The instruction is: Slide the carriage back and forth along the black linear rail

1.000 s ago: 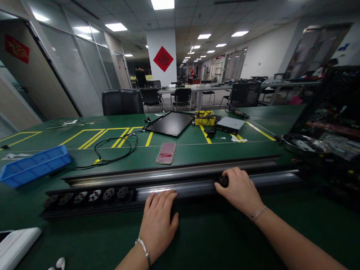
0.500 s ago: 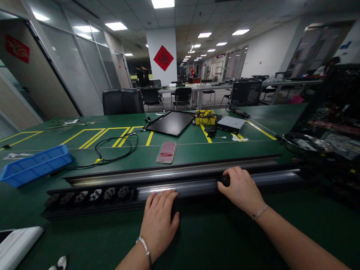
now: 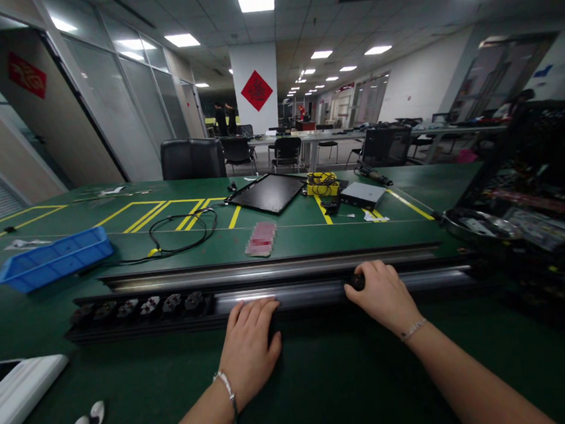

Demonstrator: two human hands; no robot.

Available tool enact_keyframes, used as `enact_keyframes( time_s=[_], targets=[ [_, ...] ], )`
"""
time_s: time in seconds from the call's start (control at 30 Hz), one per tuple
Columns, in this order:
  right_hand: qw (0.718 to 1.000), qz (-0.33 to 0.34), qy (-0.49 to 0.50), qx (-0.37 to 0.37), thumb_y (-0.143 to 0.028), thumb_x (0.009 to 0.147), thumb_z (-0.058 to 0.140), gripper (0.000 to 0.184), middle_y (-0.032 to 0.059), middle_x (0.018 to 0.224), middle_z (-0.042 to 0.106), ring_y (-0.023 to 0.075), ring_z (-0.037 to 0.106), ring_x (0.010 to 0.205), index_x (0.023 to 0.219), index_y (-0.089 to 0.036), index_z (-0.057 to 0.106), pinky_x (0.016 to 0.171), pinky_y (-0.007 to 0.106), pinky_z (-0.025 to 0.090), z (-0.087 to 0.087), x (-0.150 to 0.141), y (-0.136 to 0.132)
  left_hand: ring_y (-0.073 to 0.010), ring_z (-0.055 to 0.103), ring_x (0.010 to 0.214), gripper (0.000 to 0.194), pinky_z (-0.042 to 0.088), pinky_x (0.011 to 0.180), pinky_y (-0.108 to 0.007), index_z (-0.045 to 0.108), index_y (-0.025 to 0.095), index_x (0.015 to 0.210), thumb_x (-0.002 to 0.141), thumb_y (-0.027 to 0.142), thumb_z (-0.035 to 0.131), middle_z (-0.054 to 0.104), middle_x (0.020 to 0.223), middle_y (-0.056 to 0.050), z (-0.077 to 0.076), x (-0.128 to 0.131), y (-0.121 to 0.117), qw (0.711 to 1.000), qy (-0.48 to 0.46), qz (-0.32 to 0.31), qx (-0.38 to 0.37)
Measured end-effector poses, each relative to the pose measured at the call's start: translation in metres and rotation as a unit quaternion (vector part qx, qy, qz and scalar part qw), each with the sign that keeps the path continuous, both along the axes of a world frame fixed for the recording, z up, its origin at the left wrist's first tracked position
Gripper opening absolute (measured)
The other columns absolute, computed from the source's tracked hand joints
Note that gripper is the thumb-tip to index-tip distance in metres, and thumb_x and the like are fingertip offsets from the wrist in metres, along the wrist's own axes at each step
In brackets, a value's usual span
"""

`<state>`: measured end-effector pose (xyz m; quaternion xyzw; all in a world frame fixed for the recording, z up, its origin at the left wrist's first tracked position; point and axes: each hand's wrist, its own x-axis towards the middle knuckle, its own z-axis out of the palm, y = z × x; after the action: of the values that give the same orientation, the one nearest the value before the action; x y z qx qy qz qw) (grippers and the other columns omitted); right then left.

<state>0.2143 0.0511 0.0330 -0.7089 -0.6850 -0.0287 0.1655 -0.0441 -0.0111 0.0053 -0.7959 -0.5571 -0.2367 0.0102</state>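
Observation:
A long dark metal channel (image 3: 310, 294) lies across the green table in front of me, with several black socket-like modules (image 3: 150, 307) seated in a row at its left end. My left hand (image 3: 251, 338) rests on the channel's near edge, fingers stretched out and thumb apart, holding nothing. Farther right, my right hand (image 3: 383, 295) is closed around a small black round-looking part (image 3: 357, 282) at the channel; its exact kind is mostly hidden by the fingers. A second metal channel (image 3: 268, 269) lies parallel just behind the first.
A blue plastic bin (image 3: 57, 259) and a black cable (image 3: 186, 248) lie to the left. Behind the channels are a blurred pink item (image 3: 262, 239), a dark flat panel (image 3: 268, 193) and a grey box (image 3: 363, 195). White earbuds (image 3: 90, 420) sit near left; dark equipment stands at right.
My right hand, with the small black part, has slid slightly to the right along the channel. The left hand stays in place.

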Motion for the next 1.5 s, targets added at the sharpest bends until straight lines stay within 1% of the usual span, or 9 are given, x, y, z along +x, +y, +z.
enact_keyframes(
  time_s=[0.1,0.23,0.47,0.7,0.87,1.0,1.23,1.4,1.5],
  targets=[
    [1.0,-0.014,-0.011,-0.001,-0.048,0.072,0.055,0.035,0.0109,0.096,0.056,0.0259,0.049,0.092,0.09,-0.018,0.058,0.076,0.037,0.039,0.0,0.004,0.0,-0.023,0.051,0.116,0.043,0.028,0.107,-0.048,0.049,0.024,0.121,0.078,0.016,0.052,0.06,0.123,-0.004,0.0,0.0,0.0,1.0,0.0,0.0,-0.004],
    [1.0,-0.014,-0.006,0.006,-0.05,0.073,0.054,0.038,0.0107,0.098,0.055,0.0255,0.049,0.092,0.092,-0.018,0.057,0.077,0.036,0.039,-0.003,0.007,-0.001,-0.0229,0.052,0.115,0.043,0.029,0.106,-0.048,0.049,0.024,0.12,0.078,0.016,0.052,0.06,0.122,-0.004,0.0,0.0,0.0,1.0,0.0,0.001,0.001],
    [1.0,-0.02,0.01,-0.004,-0.048,0.073,0.053,0.037,0.0108,0.099,0.053,0.0261,0.05,0.094,0.093,-0.018,0.056,0.076,0.036,0.039,-0.004,0.005,-0.001,-0.0229,0.052,0.114,0.042,0.029,0.106,-0.048,0.05,0.024,0.119,0.078,0.017,0.052,0.061,0.12,-0.004,0.0,0.0,0.0,1.0,0.0,0.003,0.002],
    [1.0,-0.01,0.011,0.005,-0.044,0.072,0.055,0.031,0.0101,0.094,0.056,0.0246,0.052,0.092,0.09,-0.019,0.056,0.078,0.035,0.039,-0.005,0.008,0.002,-0.023,0.053,0.113,0.042,0.03,0.105,-0.048,0.051,0.024,0.118,0.077,0.016,0.052,0.062,0.119,-0.005,0.0,0.0,0.0,1.0,0.0,0.0,0.009],
    [0.999,0.001,0.043,-0.026,-0.043,0.073,0.054,0.029,0.0085,0.091,0.06,0.0222,0.056,0.088,0.089,-0.019,0.056,0.076,0.033,0.04,-0.002,0.011,0.004,-0.0232,0.053,0.113,0.042,0.03,0.105,-0.048,0.051,0.025,0.119,0.078,0.017,0.052,0.062,0.119,-0.005,-0.001,0.0,0.001,1.0,-0.004,-0.001,0.007],
    [0.997,-0.006,0.055,-0.058,-0.044,0.074,0.054,0.028,0.0074,0.092,0.063,0.0212,0.059,0.084,0.089,-0.02,0.054,0.072,0.031,0.04,0.003,0.012,0.004,-0.0233,0.053,0.113,0.041,0.03,0.106,-0.048,0.05,0.025,0.118,0.078,0.017,0.051,0.062,0.118,-0.004,-0.001,-0.001,0.001,1.0,-0.005,0.0,0.004],
    [0.994,-0.02,0.017,-0.102,-0.05,0.075,0.051,0.033,0.0071,0.084,0.066,0.0243,0.062,0.081,0.091,-0.022,0.054,0.066,0.033,0.039,0.014,0.01,0.0,-0.0231,0.052,0.114,0.04,0.029,0.106,-0.048,0.05,0.024,0.119,0.079,0.018,0.05,0.061,0.12,-0.004,0.0,-0.001,0.001,1.0,-0.002,0.001,-0.004],
    [0.995,-0.026,-0.023,-0.099,-0.05,0.076,0.05,0.034,0.0093,0.086,0.067,0.0262,0.062,0.084,0.092,-0.021,0.057,0.068,0.034,0.04,0.015,0.011,0.0,-0.0229,0.052,0.113,0.04,0.029,0.106,-0.047,0.05,0.024,0.118,0.079,0.017,0.051,0.061,0.119,-0.004,0.0,0.0,0.001,1.0,0.0,0.001,-0.004],
    [0.994,-0.027,-0.025,-0.1,-0.048,0.077,0.049,0.034,0.0101,0.087,0.067,0.0259,0.062,0.084,0.095,-0.021,0.058,0.068,0.034,0.04,0.015,0.013,0.001,-0.0227,0.052,0.113,0.04,0.028,0.106,-0.047,0.05,0.024,0.118,0.078,0.016,0.051,0.061,0.119,-0.004,0.0,0.0,0.001,1.0,0.002,0.003,-0.003]
  ],
)
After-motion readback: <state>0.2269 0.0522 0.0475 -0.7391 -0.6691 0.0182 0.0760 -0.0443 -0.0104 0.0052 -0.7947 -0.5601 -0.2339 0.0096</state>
